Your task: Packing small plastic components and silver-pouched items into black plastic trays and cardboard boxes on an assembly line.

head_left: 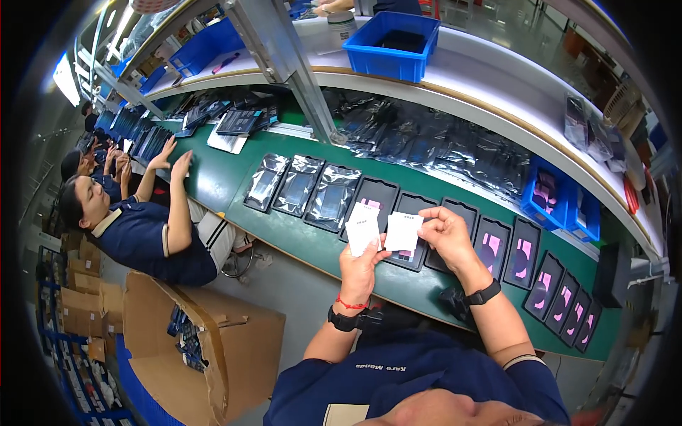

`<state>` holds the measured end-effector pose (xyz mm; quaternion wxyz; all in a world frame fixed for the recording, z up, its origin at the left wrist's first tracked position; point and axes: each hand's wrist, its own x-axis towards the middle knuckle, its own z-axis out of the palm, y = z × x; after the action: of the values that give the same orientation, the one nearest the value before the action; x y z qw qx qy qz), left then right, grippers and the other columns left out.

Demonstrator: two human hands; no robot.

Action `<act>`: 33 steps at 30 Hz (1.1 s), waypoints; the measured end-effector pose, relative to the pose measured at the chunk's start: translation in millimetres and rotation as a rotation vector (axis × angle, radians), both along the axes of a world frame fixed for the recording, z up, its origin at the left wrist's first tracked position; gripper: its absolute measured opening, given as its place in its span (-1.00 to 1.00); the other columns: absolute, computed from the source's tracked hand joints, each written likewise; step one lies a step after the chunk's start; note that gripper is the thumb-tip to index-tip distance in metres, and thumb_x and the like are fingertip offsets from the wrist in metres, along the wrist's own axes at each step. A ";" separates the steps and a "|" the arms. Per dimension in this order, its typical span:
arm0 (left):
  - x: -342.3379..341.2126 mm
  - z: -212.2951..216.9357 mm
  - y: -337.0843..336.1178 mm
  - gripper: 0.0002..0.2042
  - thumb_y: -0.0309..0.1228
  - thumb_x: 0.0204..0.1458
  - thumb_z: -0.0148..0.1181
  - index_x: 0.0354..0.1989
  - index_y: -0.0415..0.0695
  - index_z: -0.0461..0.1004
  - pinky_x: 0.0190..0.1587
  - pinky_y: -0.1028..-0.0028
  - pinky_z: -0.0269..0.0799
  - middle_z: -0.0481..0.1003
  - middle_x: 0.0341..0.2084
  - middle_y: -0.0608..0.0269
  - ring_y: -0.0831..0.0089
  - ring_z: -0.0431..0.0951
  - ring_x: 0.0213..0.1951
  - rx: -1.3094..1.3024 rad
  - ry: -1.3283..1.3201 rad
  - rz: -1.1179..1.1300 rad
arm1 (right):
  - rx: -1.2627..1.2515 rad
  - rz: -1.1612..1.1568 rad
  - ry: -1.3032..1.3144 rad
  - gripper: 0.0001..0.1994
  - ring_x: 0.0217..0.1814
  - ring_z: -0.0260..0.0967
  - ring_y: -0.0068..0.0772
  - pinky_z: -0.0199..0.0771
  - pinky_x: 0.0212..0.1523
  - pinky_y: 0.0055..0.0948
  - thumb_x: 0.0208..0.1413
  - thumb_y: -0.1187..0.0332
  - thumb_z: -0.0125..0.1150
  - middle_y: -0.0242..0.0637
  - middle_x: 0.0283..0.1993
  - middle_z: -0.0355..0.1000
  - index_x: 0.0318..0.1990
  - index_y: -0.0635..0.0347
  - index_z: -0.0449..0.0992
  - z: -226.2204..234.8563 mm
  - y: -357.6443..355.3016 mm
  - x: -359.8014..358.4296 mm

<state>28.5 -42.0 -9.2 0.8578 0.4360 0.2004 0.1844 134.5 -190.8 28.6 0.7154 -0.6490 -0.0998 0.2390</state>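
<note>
My left hand (359, 270) is closed on a white card (363, 231), gripping it by its lower edge. In my right hand (446, 238) another white card (404, 233) is pinched at its upper right corner, just right of the first. Each card bears a small line of dark print. Both are held above a row of black trays on the green bench. Partly behind the left card is one black tray (380, 190); a tray under the right card shows a bit of pink. My fingertips come close together between the cards, and whether they touch is unclear.
Left along the green bench (220, 177) lie trays in clear bags (332, 197). Rightward are several black trays with pink pieces (490, 248). Blue bins (547, 188) and a shelf with a blue bin (391, 60) stand behind. A co-worker (149, 227) sits left, beside a cardboard box (241, 355).
</note>
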 end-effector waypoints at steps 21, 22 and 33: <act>2.3 1.8 11.0 -0.79 -0.58 0.02 0.11 -0.15 -0.26 0.37 -0.37 0.53 0.46 0.48 -0.29 0.20 0.46 0.52 -0.33 -0.037 0.000 0.097 | -0.127 -0.052 -0.067 -0.86 -0.47 0.40 -0.63 0.41 -0.43 -0.64 -0.10 0.62 0.22 -0.29 -0.47 0.46 -0.36 0.32 0.40 -7.8 2.7 -5.6; 1.7 1.5 15.0 -0.79 -0.58 0.02 0.11 -0.15 -0.26 0.37 -0.37 0.53 0.46 0.48 -0.29 0.20 0.46 0.52 -0.33 -0.034 0.002 0.093 | -0.224 -0.142 -0.085 -0.85 -0.48 0.41 -0.62 0.41 -0.44 -0.64 -0.11 0.60 0.24 -0.28 -0.48 0.46 -0.36 0.33 0.40 -6.0 2.4 -3.7; 17.6 5.7 -12.3 -0.76 -0.59 0.04 0.05 -0.08 -0.29 0.32 -0.25 0.40 0.54 0.47 -0.23 0.12 0.35 0.53 -0.23 -0.036 -0.014 -0.204 | 0.026 0.037 -0.073 -0.78 -0.35 0.44 -0.57 0.45 -0.33 -0.60 -0.03 0.63 0.13 -0.22 -0.33 0.49 -0.16 0.39 0.43 -10.6 -10.5 -2.4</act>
<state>46.1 -54.3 -3.5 0.8811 0.4374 0.1525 0.0956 132.1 -201.4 17.9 0.7152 -0.6458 -0.1408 0.2271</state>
